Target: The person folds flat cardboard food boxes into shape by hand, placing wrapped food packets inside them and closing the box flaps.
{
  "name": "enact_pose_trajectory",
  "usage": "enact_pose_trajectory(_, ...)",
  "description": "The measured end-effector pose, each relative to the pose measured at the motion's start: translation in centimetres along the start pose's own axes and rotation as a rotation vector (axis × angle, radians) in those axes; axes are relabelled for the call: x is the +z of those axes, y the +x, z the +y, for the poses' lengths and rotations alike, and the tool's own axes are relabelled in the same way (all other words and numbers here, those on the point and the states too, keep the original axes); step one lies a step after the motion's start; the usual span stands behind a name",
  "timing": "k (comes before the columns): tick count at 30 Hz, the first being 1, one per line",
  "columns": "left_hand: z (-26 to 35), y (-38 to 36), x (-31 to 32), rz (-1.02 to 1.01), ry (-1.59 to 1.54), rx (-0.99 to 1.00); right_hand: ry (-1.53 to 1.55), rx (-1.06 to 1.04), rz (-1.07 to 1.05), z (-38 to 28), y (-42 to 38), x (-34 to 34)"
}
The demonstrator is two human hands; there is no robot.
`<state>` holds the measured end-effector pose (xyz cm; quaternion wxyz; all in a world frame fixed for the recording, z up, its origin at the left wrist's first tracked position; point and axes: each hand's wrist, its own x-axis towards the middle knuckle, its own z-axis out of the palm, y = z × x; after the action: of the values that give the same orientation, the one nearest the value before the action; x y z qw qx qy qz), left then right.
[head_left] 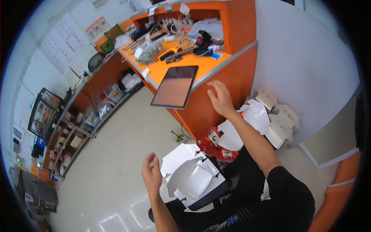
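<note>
My left hand [152, 174] is raised at the left of a stack of white paper box blanks [190, 179] with folded flaps. Its fingers are partly bent and hold nothing. The stack rests on a dark surface by my lap. My right hand [221, 98] hangs in the air to the right of a tablet [174, 87], fingers apart and empty. The tablet juts past the corner of the orange counter [185, 61], its screen reflecting light. Below my right forearm lie more white paper blanks [230, 136], partly hidden by the arm.
Several folded cartons [281, 123] stand by the white partition [301, 58]. Red packages [208, 142] lie on the floor below the counter. A plastic bag [148, 51], cables [177, 29] and a black-handled tool [201, 42] crowd the countertop. Stocked shelves [83, 112] line the left.
</note>
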<state>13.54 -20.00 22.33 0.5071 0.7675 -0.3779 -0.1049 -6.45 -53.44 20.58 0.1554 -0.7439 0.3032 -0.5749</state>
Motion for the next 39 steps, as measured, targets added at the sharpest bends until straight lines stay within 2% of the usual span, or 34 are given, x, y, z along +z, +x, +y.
enact_pose_trajectory(2,4.0,6.5,1.9,-0.021,0.019,0.169,-0.122,0.052,-0.067,2.6,4.4,2.7)
enact_pose_trajectory(4,6.5,13.0,4.3,-0.07,0.018,0.267,-0.206,0.199,-0.191,3.8,7.2,4.2)
enact_pose_trajectory(6,7.6,18.9,7.0,-0.097,0.143,0.331,-0.235,0.355,-0.327,5.7,8.9,5.6)
enact_pose_trajectory(9,9.2,25.0,10.7,-0.112,0.391,0.316,-0.203,0.387,-0.334,5.3,8.8,5.8)
enact_pose_trajectory(12,11.0,27.7,13.8,-0.101,0.571,0.199,-0.205,0.388,-0.352,5.5,8.7,5.8)
enact_pose_trajectory(17,7.2,34.9,17.5,-0.248,0.355,0.196,-0.232,0.378,-0.33,4.6,8.5,5.7)
enact_pose_trajectory(21,6.4,37.0,18.1,-0.262,0.347,0.199,-0.215,0.384,-0.306,4.7,8.3,6.1)
enact_pose_trajectory(22,6.6,37.0,17.7,-0.33,0.273,0.113,-0.203,0.382,-0.29,4.7,8.2,6.2)
enact_pose_trajectory(28,6.3,37.8,17.0,-0.411,0.181,0.008,-0.236,0.42,-0.268,4.7,8.6,6.7)
enact_pose_trajectory(31,6.4,38.3,16.6,-0.461,0.284,0.043,-0.23,0.454,-0.306,4.2,8.9,6.3)
enact_pose_trajectory(34,6.8,37.4,16.2,-0.508,0.218,0.057,-0.235,0.5,-0.359,3.9,9.4,6.3)
enact_pose_trajectory(37,7.0,36.8,17.2,-0.372,0.404,0.16,-0.206,0.503,-0.407,4.5,9.4,6.2)
enact_pose_trajectory(39,7.1,36.5,17.7,-0.375,0.335,0.159,-0.205,0.497,-0.406,5.0,9.3,6.1)
